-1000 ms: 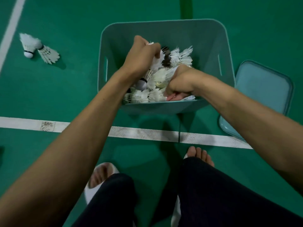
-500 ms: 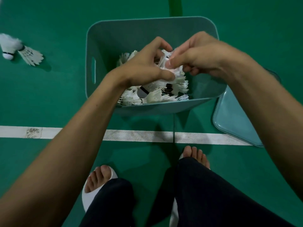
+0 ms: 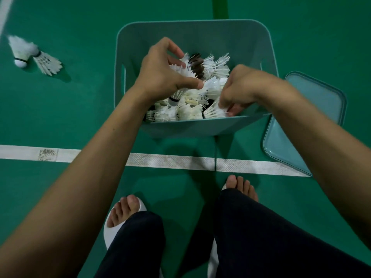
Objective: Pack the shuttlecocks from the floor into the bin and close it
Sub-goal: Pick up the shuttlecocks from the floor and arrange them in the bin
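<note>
A teal plastic bin stands open on the green floor, holding a heap of several white shuttlecocks. My left hand is inside the bin over the heap, fingers and thumb curled round a shuttlecock. My right hand reaches in from the right and pinches the feathers of a shuttlecock near the bin's near wall. Two more shuttlecocks lie on the floor at the far left. The bin's teal lid lies flat on the floor to the right of the bin.
A white court line crosses the floor between the bin and my feet. My legs in dark trousers fill the bottom of the view. Another white line runs along the top left corner.
Both hands have dropped from above the bin back into the heap. My right hand moved down to the near right corner; my left spread over the pile.
</note>
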Available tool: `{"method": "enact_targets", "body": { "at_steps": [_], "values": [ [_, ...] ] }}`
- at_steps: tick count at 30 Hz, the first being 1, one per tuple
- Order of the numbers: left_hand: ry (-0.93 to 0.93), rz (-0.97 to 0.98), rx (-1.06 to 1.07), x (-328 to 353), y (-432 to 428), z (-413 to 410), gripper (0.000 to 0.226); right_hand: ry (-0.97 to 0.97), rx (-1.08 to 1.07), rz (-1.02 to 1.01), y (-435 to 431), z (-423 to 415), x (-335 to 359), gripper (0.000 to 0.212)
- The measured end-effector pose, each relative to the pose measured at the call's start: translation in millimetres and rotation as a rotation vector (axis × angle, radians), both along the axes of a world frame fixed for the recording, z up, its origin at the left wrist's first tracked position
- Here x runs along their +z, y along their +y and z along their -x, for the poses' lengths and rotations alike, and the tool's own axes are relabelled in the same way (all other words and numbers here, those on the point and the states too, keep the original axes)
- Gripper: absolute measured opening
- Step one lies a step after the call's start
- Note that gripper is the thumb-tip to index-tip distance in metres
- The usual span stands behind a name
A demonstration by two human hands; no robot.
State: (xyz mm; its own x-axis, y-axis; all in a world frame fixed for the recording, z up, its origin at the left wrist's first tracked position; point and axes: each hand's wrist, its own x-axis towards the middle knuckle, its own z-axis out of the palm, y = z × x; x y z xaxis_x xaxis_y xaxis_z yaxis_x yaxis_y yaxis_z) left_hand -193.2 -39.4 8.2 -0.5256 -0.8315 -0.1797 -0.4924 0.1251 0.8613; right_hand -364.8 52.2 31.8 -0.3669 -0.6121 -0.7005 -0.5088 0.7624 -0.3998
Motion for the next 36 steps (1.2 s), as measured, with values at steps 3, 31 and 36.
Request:
{"method": "enact_targets", "body": {
  "at_steps": [3,31,36],
  "values": [
    [0.033,0.038,0.052,-4.7,1.8,-0.3,0.081,-0.086,-0.085,0.008,-9.7,-9.7,-15.5,0.029],
    [0.030,0.253,-0.260,-10.9,30.6,38.2,0.065,0.286,-0.022,0.370,9.3,26.6,19.2,0.010],
    [-0.350,0.285,-0.424,-19.3,11.3,31.8,0.034,0.330,0.025,0.166,14.5,23.5,5.1,0.011]
  ]
}}
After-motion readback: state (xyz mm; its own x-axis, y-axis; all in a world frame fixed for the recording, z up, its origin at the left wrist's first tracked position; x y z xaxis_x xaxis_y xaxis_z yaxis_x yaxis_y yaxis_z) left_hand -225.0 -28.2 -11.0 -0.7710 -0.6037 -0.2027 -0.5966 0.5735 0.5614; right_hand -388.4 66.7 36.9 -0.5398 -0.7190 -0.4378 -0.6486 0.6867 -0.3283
